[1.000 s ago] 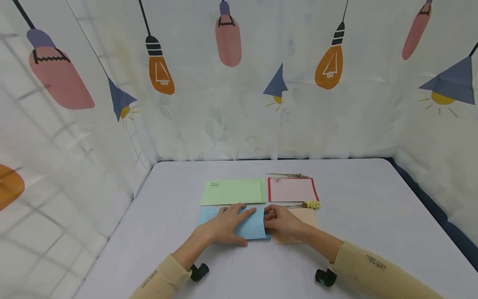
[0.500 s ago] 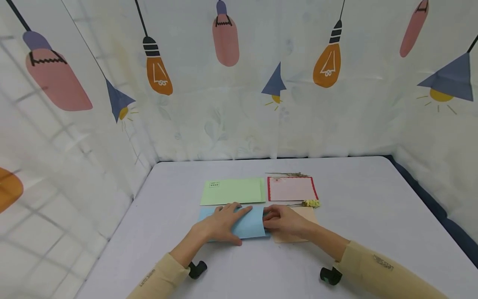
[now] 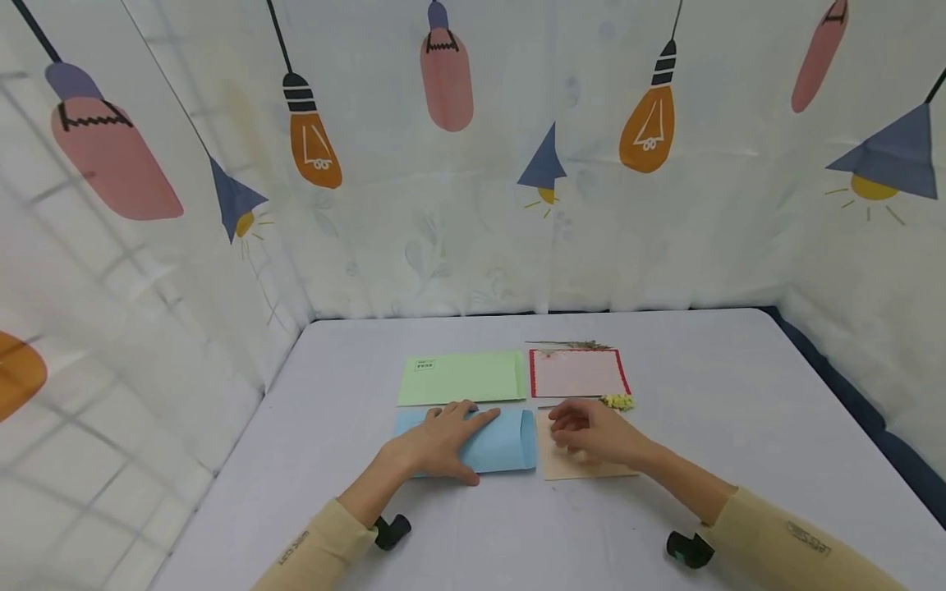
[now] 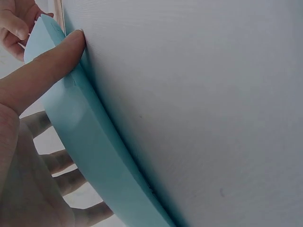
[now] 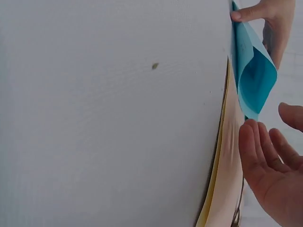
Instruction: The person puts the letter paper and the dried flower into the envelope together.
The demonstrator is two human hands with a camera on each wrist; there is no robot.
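Note:
A blue envelope (image 3: 498,443) lies on the table, its right-hand mouth bulging apart, which shows best in the right wrist view. My left hand (image 3: 443,443) spans the envelope, gripping it with the thumb at the near edge and the fingers towards the far edge. In the left wrist view the thumb (image 4: 52,64) crosses the blue paper. My right hand (image 3: 594,431) hovers over a tan envelope (image 3: 572,469) just right of the blue one, fingers loosely bent and holding nothing. A dried yellow flower (image 3: 619,402) lies behind that hand, its stem mostly hidden.
A green envelope (image 3: 461,377) lies behind the blue one. Beside it rests a pink card with a red border (image 3: 580,376), with a dried sprig (image 3: 584,345) along its far edge. Patterned curtains (image 3: 473,230) surround the white-covered table (image 3: 347,369).
My right hand has come away from the mouth of the blue envelope and moved right, over the tan envelope. The mouth now gapes in view. My left hand stays on the blue envelope.

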